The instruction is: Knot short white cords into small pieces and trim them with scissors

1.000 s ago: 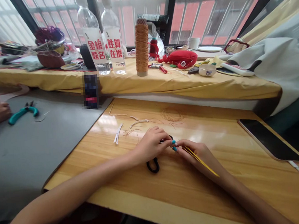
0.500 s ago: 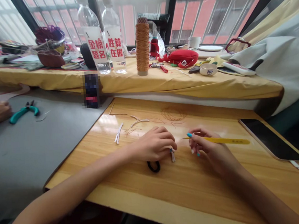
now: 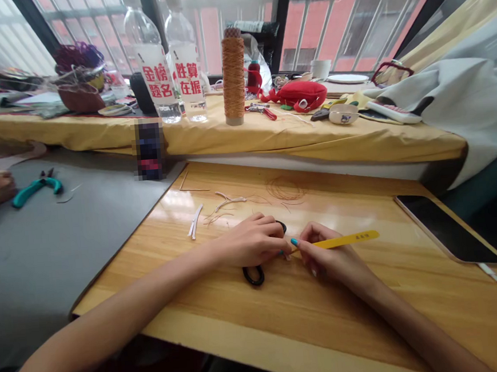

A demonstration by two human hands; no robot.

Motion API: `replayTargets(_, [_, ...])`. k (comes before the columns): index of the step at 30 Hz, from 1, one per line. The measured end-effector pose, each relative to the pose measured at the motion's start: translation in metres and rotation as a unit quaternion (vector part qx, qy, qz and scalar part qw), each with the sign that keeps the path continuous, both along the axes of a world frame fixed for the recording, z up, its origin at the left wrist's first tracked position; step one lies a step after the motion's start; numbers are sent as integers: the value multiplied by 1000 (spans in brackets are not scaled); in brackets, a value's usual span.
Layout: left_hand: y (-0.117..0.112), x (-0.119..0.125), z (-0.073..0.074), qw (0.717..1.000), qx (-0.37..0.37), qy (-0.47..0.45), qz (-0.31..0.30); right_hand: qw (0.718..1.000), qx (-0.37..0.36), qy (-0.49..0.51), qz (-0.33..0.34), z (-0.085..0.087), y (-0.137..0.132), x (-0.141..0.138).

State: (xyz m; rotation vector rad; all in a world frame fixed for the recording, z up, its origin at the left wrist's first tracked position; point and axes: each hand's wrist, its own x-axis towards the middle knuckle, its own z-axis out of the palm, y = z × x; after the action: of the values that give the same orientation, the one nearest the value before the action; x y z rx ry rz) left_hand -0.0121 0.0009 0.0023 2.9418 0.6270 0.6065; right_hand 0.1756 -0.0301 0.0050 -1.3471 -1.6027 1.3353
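My left hand (image 3: 255, 240) lies low over the glossy light-brown wooden table (image 3: 371, 325), fingers bent and bunched, thumb and forefinger pinched around a small pale strip-like piece (image 3: 288, 257) at four o'clock of that hand; most of the piece is hidden. My right hand (image 3: 334, 262) is closed in a pen-like grip on slim yellow metal tweezers (image 3: 347, 239), their shaft slanting toward two o'clock and their tip at the pale piece; I cannot tell whether it touches.

Two black loop-shaped handles (image 3: 253, 275) poke out from under my left hand, at six and one o'clock, the rest covered. From that hand, a forked white strip (image 3: 230, 200) lies at eleven o'clock, two straight white strips (image 3: 195, 221) at ten, and a loose coil of thin brown thread (image 3: 286, 189) at one. A dark-screened smartphone (image 3: 447, 227) lies toward three o'clock of my right hand.
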Motion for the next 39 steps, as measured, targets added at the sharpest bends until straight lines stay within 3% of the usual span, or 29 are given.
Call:
replayTargets(25, [-1, 2, -1, 1000, -10, 23, -17, 999, 32, -10, 8, 0, -4, -2])
replayTargets(39, [-2, 2, 1, 999, 16, 34, -12, 991, 97, -93, 18, 5, -8, -6])
